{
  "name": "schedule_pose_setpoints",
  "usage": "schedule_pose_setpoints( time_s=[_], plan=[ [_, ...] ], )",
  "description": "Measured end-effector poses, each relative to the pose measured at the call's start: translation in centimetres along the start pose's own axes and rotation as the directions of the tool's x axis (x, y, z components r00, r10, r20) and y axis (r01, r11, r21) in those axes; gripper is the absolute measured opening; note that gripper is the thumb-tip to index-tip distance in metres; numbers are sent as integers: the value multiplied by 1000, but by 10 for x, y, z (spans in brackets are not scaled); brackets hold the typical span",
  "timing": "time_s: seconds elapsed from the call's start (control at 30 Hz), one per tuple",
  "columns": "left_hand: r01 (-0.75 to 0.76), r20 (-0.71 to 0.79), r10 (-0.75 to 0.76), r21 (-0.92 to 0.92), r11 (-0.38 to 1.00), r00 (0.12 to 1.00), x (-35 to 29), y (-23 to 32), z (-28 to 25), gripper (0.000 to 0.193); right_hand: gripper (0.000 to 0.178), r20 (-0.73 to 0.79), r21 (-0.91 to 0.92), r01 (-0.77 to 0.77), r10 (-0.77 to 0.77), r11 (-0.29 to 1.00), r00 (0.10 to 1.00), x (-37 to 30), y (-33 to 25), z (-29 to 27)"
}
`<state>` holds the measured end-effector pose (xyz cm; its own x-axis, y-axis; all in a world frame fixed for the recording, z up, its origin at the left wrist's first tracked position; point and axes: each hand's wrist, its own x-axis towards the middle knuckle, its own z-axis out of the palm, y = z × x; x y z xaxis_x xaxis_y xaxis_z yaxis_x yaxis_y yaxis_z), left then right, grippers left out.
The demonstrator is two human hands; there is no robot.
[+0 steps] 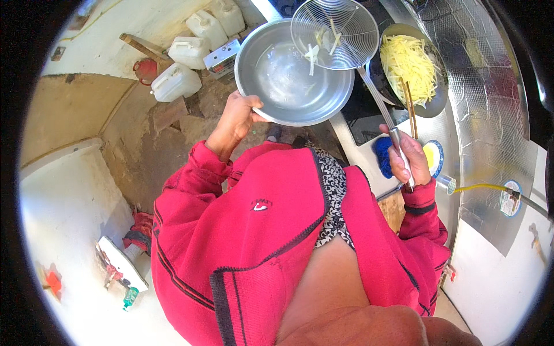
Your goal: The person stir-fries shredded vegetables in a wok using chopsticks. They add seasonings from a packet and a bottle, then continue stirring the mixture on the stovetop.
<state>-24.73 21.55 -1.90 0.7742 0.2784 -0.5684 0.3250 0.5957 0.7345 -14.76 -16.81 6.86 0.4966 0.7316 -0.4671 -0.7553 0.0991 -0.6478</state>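
Observation:
My left hand [238, 120] grips the near left rim of a wide metal basin [248, 69], thumb over the edge. A little shiny wetness shows on the basin's bottom. My right hand [408, 158] is closed around the metal handle of a wire skimmer [352, 23], whose round mesh overlaps the basin's far right side. A few pale strips [312, 53] cling to the mesh. To the right, a dark wok [441, 95] holds a heap of pale yellow shredded potato [408, 63]. A pair of wooden chopsticks [411, 109] leans out of it, lower ends close to my right fingers.
A blue scrubbing pad [382, 155] and a blue-rimmed bowl with yellow contents [431, 157] stand beside my right hand. Foil-like sheeting [479, 86] covers the wall behind the wok. White plastic jugs [176, 82] stand on the floor at the far left.

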Motion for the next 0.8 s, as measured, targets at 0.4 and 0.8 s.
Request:
schedule_pose_setpoints(
  time_s=[0.4,0.8],
  plan=[
    [8,42,-10,45,999,999,2,3,3,37,61,-140,18,409,-403,912,905,-71,-26,-9],
    [0,89,-7,76,997,996,5,10,10,39,49,-272,-869,-494,-835,0,479,-48,20,-87]
  ],
)
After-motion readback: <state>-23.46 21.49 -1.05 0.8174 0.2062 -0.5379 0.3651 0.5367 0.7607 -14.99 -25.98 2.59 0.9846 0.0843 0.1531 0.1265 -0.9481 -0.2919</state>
